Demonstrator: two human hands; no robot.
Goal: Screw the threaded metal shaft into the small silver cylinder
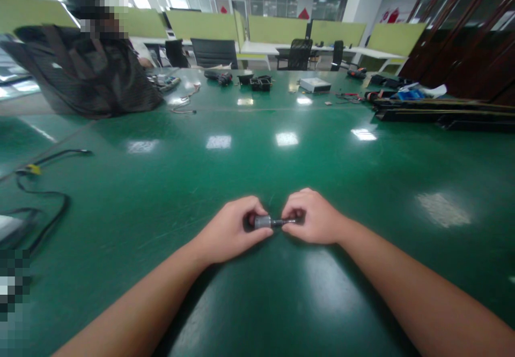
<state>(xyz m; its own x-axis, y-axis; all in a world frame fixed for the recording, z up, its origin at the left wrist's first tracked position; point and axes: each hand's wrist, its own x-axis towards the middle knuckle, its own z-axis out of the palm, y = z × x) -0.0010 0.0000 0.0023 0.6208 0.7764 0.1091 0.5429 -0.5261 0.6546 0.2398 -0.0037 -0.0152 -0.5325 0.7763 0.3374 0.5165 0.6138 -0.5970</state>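
Note:
Low over the green tabletop [257, 169], both hands are on one small screwdriver-like tool [263, 221] with a grey cylindrical body and a thin dark metal shaft. It lies roughly level, pointing left to right. The thumb and fingers of my left hand [237, 228] curl around the thick grey end. On the right, the thumb and fingertips of my right hand [311, 218] pinch the thin shaft near its tip. My fingers partly hide both ends, and the exact kind of tool is hard to make out.
A big dark bag [96, 72] stands at the back left, with a person behind it. Black cable [60, 201] lies at left. Along the far edge are a white box [315, 85], black parts [257, 81] and, to the right, long dark strips [442, 111].

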